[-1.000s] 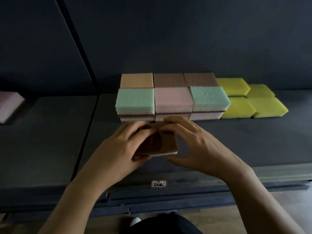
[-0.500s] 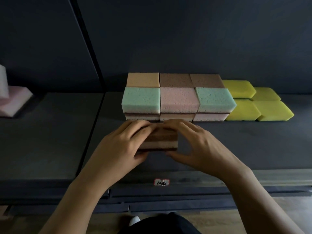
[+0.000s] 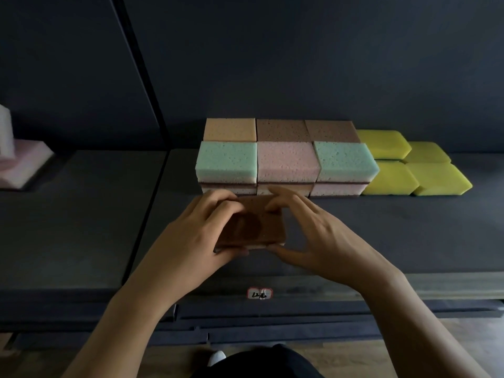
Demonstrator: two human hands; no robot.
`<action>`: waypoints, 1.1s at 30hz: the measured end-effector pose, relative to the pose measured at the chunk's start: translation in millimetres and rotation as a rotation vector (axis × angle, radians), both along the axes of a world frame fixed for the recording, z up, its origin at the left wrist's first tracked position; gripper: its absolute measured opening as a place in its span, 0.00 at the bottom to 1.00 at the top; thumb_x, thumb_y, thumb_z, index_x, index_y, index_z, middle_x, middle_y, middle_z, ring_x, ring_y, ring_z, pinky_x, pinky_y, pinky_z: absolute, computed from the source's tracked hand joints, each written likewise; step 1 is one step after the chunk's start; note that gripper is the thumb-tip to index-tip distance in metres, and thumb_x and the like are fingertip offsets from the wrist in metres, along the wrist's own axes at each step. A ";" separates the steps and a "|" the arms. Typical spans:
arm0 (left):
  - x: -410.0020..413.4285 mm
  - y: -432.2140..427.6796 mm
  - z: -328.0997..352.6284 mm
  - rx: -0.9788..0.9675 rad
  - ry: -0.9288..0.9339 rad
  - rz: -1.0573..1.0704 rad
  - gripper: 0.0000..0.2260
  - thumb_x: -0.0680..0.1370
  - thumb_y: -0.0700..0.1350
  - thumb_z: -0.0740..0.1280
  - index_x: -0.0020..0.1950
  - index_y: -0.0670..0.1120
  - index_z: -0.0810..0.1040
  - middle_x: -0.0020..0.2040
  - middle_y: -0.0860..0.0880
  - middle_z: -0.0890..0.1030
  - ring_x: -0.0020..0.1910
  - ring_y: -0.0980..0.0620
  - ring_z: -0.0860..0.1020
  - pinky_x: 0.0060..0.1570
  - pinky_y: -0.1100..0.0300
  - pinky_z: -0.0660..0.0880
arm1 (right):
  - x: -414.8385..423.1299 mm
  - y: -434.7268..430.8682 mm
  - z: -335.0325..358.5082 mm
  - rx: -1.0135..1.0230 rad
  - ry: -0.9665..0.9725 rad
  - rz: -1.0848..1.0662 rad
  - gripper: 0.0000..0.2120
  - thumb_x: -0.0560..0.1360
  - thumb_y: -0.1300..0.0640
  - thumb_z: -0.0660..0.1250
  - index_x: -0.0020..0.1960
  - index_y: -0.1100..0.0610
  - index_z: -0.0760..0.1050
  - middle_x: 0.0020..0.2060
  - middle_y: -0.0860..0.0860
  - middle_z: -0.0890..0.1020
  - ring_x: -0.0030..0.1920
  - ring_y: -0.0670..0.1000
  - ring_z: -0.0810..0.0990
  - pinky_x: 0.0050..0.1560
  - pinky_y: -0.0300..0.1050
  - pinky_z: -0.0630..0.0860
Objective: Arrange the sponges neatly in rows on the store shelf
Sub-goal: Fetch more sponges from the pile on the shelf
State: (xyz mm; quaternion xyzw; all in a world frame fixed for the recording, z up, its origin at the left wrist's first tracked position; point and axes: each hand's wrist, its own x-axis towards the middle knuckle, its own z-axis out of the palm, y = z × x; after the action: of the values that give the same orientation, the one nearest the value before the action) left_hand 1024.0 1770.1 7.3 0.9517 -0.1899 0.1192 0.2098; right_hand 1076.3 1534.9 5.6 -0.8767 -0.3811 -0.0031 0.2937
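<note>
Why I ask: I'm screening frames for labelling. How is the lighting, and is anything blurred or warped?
Head view: dim overall, with the stacked sponges lit best on top; the brown sponge sits in shadow between the left hand and right hand; the pink foam at the left edge looks smeared; the shelf upright leans, likely wide-angle distortion.

The held sponge (image 3: 259, 225) is coloured dark brown on top, with a pale layer beneath. In the front row, a pink sponge (image 3: 286, 162) is flanked by two mint-green sponges (image 3: 227, 160), all finely speckled. An orange sponge (image 3: 230, 129) and two brown sponges (image 3: 281, 130) are seen behind. The yellow sponges (image 3: 381, 144) are plain. The shelf (image 3: 409, 227) is dark grey; its label (image 3: 260, 293) is white, edged in red.
</note>
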 end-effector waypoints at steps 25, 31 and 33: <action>2.1 -0.6 2.8 -0.109 0.061 0.007 0.25 0.69 0.52 0.74 0.63 0.49 0.74 0.66 0.54 0.70 0.62 0.55 0.73 0.57 0.55 0.76 | 3.3 2.8 6.7 -0.039 -0.171 0.029 0.23 0.71 0.49 0.75 0.62 0.55 0.74 0.66 0.50 0.73 0.64 0.51 0.73 0.60 0.48 0.74; 8.7 -18.3 3.9 -0.087 0.036 -0.038 0.24 0.69 0.53 0.71 0.63 0.48 0.74 0.67 0.53 0.69 0.64 0.54 0.72 0.57 0.60 0.75 | -2.0 -0.8 5.1 -0.101 -0.193 -0.043 0.26 0.71 0.49 0.74 0.65 0.53 0.72 0.70 0.49 0.72 0.69 0.51 0.70 0.65 0.51 0.73; 12.7 -24.1 3.7 -0.087 0.031 -0.058 0.24 0.70 0.54 0.71 0.63 0.48 0.74 0.68 0.53 0.69 0.65 0.55 0.71 0.58 0.60 0.74 | -2.2 -7.5 5.4 -0.099 -0.185 -0.063 0.25 0.71 0.50 0.75 0.66 0.53 0.73 0.69 0.49 0.72 0.69 0.51 0.71 0.64 0.50 0.73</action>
State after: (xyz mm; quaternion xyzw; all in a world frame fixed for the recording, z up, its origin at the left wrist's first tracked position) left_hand 1036.7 1745.9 11.1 0.9375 -0.2088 0.1064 0.2574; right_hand 1074.0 1527.4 11.1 -0.8976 -0.3786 -0.0745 0.2132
